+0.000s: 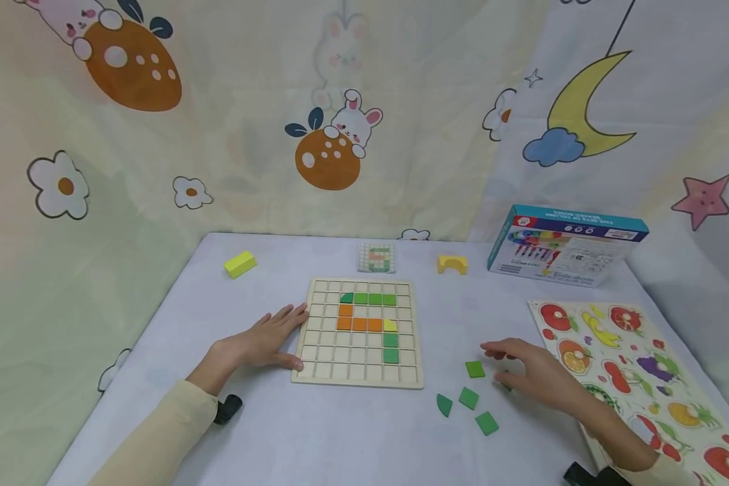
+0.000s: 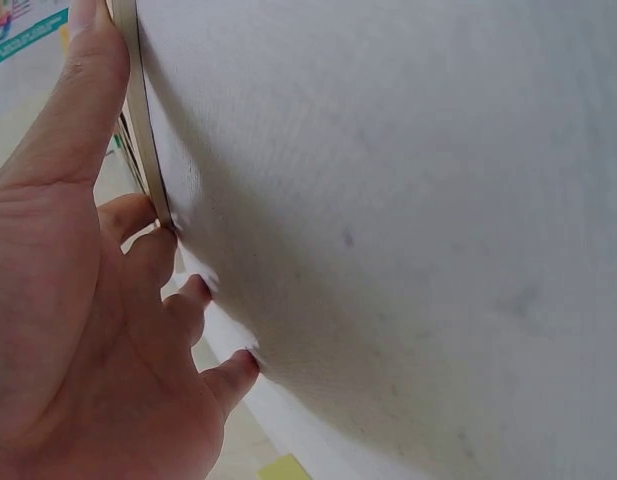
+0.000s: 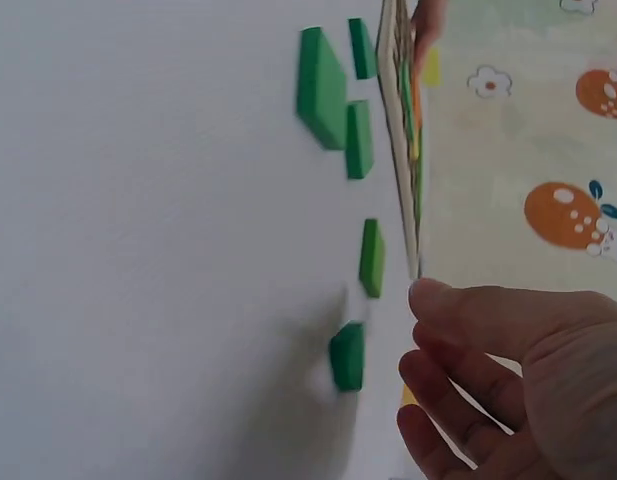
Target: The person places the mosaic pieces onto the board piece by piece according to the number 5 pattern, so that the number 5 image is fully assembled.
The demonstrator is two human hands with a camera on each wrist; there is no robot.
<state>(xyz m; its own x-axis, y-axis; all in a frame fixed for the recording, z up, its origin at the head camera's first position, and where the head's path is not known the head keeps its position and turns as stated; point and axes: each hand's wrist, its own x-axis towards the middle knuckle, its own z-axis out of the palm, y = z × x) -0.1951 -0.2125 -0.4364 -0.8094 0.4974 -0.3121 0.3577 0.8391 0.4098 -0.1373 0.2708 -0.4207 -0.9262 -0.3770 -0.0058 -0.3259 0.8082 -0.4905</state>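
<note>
The left hand (image 1: pixel 261 344) lies flat, fingers spread, against the left edge of the wooden grid board (image 1: pixel 360 332). Right of the board, the right hand (image 1: pixel 537 374) hovers palm-down, fingers relaxed and empty, over loose green tiles (image 1: pixel 475 368), flat and square-cut.

Two bare hands, the left hand (image 1: pixel 261 343) and the right hand (image 1: pixel 537 374), emerge from long, pale cream sleeves (image 1: pixel 152 432); a small black device (image 1: pixel 227 408) sits at each wrist, lower left and lower right.
</note>
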